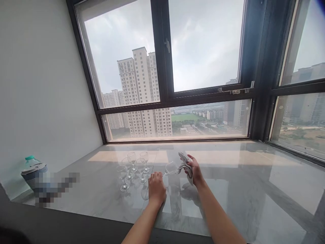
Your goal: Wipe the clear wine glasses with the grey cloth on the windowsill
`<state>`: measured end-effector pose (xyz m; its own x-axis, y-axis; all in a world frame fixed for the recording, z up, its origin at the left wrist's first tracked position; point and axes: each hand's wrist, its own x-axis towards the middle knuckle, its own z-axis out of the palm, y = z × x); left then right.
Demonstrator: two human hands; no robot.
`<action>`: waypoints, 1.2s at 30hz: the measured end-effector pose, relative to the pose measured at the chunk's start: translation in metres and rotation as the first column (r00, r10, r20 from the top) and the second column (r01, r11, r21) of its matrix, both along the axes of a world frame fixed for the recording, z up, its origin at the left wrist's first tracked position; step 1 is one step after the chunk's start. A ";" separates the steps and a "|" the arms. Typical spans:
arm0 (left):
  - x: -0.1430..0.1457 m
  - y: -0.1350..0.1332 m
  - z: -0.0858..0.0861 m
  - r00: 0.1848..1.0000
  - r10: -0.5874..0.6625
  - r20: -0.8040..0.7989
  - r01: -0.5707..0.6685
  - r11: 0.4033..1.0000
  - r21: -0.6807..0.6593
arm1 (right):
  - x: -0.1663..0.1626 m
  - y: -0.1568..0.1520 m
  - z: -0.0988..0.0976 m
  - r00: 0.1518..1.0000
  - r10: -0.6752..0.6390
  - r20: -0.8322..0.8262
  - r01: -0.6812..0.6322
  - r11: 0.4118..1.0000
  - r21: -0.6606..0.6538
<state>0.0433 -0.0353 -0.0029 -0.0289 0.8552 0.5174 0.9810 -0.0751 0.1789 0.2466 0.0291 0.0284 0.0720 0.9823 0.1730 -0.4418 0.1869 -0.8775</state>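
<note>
My left hand (156,187) is closed around the stem and foot of a clear wine glass (170,168) that lies tilted on its side, bowl pointing right. My right hand (195,170) grips a grey cloth (185,162) pressed against the rim of that bowl. Just left of my hands, several empty wine glasses (133,167) stand upright in a cluster on the glossy marble sill (228,189).
A large dark-framed window (162,101) runs along the far edge of the sill. A white wall closes the left side. A plastic bottle with a green cap (31,164) stands at the left corner beside a blurred-out patch. A dark ledge edges the near side.
</note>
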 end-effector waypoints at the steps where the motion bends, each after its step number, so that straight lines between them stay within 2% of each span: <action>1: 0.000 0.000 -0.001 1.000 -0.009 0.004 0.009 1.000 0.003 | 0.001 0.000 0.000 0.999 0.023 -0.045 -0.023 1.000 0.006; 5: 0.000 0.000 -0.002 0.999 -0.036 0.027 0.035 0.999 0.013 | 0.006 0.000 0.002 0.983 0.066 -0.173 -0.040 0.988 0.147; 7: 0.000 0.001 -0.003 0.999 -0.043 0.030 0.042 0.999 0.012 | 0.006 0.001 0.002 0.980 0.068 -0.186 -0.037 0.986 0.164; 9: 0.000 0.001 -0.003 0.998 -0.046 0.032 0.046 0.999 0.009 | 0.004 0.002 0.001 0.987 0.069 -0.146 -0.051 0.992 0.119; 12: 0.000 0.002 -0.003 0.999 -0.038 0.030 0.038 0.999 0.004 | -0.003 0.004 -0.001 0.998 0.051 0.039 -0.053 0.998 0.046; 14: 0.000 0.002 -0.003 0.999 -0.031 0.025 0.031 1.000 0.001 | -0.008 0.003 -0.001 0.975 -0.043 0.218 0.021 0.994 0.104; 16: 0.000 0.002 -0.004 0.999 -0.031 0.024 0.031 1.000 0.001 | -0.013 0.002 -0.002 0.919 -0.195 0.343 0.122 0.967 0.223; 19: 0.000 0.002 -0.004 0.999 -0.030 0.030 0.030 1.000 -0.003 | -0.014 0.001 -0.002 0.827 -0.385 0.410 0.221 0.893 0.393; 21: 0.000 0.002 -0.004 0.999 -0.026 0.033 0.027 1.000 -0.010 | -0.011 0.000 -0.002 0.781 -0.429 0.454 0.206 0.864 0.460; 24: 0.001 0.002 -0.003 0.999 -0.019 0.034 0.020 1.000 -0.016 | -0.004 -0.002 -0.002 0.688 -0.391 0.611 0.088 0.881 0.464; 27: 0.002 0.002 -0.002 0.999 -0.025 0.033 0.026 0.999 -0.019 | 0.002 -0.006 -0.001 0.527 -0.366 0.767 -0.006 0.901 0.435; 29: 0.002 0.001 -0.002 0.999 -0.034 0.031 0.034 0.999 -0.019 | 0.003 -0.009 0.001 0.465 -0.350 0.813 -0.047 0.908 0.417; 31: 0.001 0.001 -0.001 0.998 -0.048 0.027 0.048 0.999 -0.020 | 0.002 -0.012 0.002 0.485 -0.279 0.829 -0.110 0.921 0.374; 34: 0.000 -0.001 0.000 0.997 -0.074 0.025 0.075 0.996 -0.037 | -0.001 -0.016 0.003 0.580 -0.096 0.809 -0.203 0.944 0.258; 36: 0.000 -0.001 0.001 0.996 -0.087 0.031 0.088 0.995 -0.048 | -0.003 -0.017 0.004 0.654 -0.032 0.756 -0.209 0.952 0.222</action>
